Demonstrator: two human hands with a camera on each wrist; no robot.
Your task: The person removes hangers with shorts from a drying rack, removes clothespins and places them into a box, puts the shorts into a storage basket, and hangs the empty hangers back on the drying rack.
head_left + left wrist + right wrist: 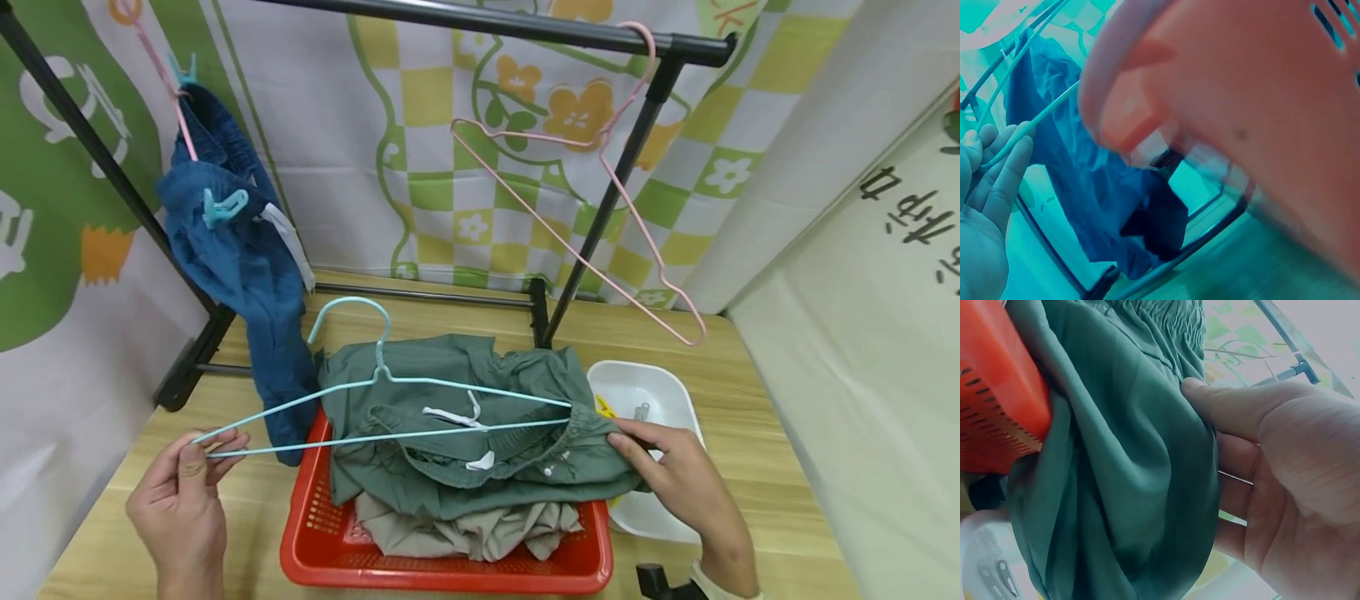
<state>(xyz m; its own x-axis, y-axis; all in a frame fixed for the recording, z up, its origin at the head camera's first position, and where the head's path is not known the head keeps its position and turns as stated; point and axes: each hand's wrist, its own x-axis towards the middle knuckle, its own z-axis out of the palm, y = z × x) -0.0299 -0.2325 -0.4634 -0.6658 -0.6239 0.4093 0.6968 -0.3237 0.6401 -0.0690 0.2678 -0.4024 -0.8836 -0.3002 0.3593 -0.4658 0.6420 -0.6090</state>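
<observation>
My left hand (183, 500) pinches the left corner of a light blue clothes hanger (315, 446), its hook pointing away. The right end of the hanger is hidden inside the elastic waistband of green pants (480, 492) with a white drawstring. At the right side of that waistband, my right hand (675, 475) pinches the cloth between thumb and fingers. In the right wrist view the thumb lies on the green fabric (1116, 456) and the other fingers pass behind it. The pants spread over a red basket (300, 533).
Beige cloth (465, 533) lies in the basket. A white tray (678, 387) with clips stands at right. Behind is a black rack (480, 21), with a bare pink hanger (540, 221) and blue jeans (247, 267) held by light blue clothespins (223, 208).
</observation>
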